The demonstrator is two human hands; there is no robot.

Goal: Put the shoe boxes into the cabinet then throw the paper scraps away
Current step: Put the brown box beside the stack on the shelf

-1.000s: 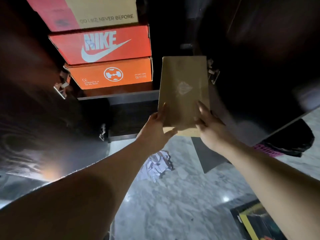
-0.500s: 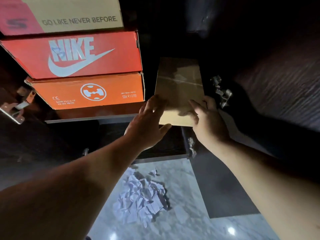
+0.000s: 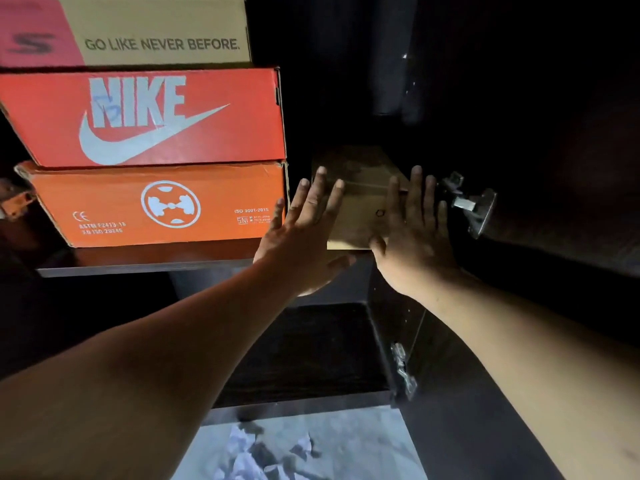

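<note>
Boxes fill the left half of the dark cabinet shelf (image 3: 145, 270): a tan and pink box reading "GO LIKE NEVER BEFORE." (image 3: 152, 32) sits on top, a red Nike box (image 3: 152, 116) lies under it, and an orange box with a round white emblem (image 3: 162, 206) is at the bottom of the stack, resting on the shelf board. Just to the right of the orange box, the left hand (image 3: 304, 240) is held up flat, its fingers straight and fanned apart, the fingertips lying against the left face of a plain brown box (image 3: 360, 209). That brown box stands on the same shelf, pushed into the shadowed gap beside the stack, its near end reaching the front edge of the shelf. The right hand (image 3: 415, 233) is on the box's right side, fingers straight and slightly spread, the palm toward the cardboard; whether the palm itself presses the box I cannot tell. Neither hand curls round the box. Right of that hand a metal hinge (image 3: 471, 206) sticks out from the cabinet wall, and a second hinge (image 3: 403, 374) is fixed lower down. Below the cabinet, on the pale marbled floor (image 3: 363, 441), lie crumpled white paper scraps (image 3: 263, 455), well apart from both hands.
</note>
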